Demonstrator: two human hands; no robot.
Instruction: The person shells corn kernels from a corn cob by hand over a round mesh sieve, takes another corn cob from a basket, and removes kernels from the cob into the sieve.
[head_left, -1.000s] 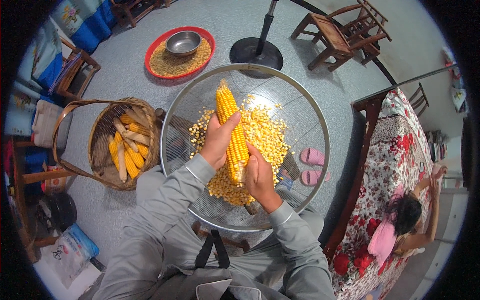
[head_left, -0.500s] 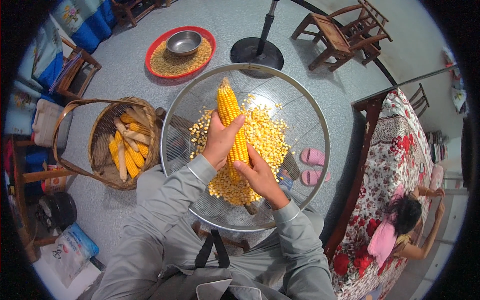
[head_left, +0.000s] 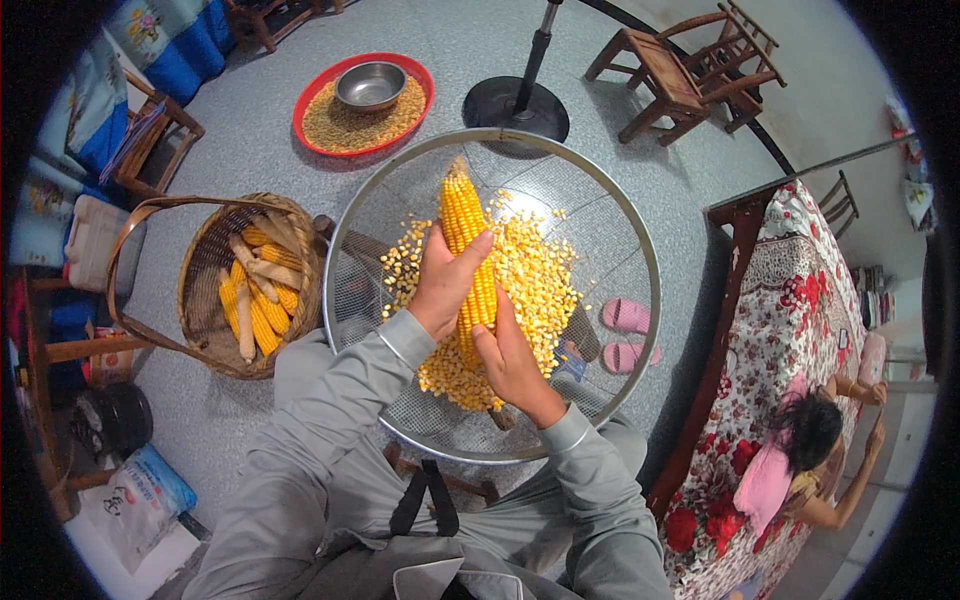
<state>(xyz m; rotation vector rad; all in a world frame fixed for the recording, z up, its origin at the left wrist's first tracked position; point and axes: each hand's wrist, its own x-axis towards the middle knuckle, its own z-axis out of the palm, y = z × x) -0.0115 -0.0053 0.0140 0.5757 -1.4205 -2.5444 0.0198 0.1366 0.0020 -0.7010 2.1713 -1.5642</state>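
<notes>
An ear of corn (head_left: 463, 212), yellow and still covered in kernels, is held upright with its tip pointing away from me. My left hand (head_left: 441, 277) wraps round its middle, thumb across the front. Lower on the cob, my right hand (head_left: 514, 355) grips it with the thumb pressed on the kernels. Beneath both hands lies a heap of loose corn kernels (head_left: 540, 285) in a wide round wire-mesh sieve (head_left: 625, 235) with a metal rim, which sits over my lap.
To the left stands a wicker basket (head_left: 190, 300) with whole ears and bare cobs. Beyond the sieve are a red tray (head_left: 300, 118) of grain holding a steel bowl (head_left: 371, 86), and a black stand base (head_left: 545, 110). Pink slippers (head_left: 624, 357) lie right; a person (head_left: 810, 435) is by a flowered bed.
My right hand has shifted slightly left and down along the corn. The ear leans a little less, and my left hand keeps its grip.
</notes>
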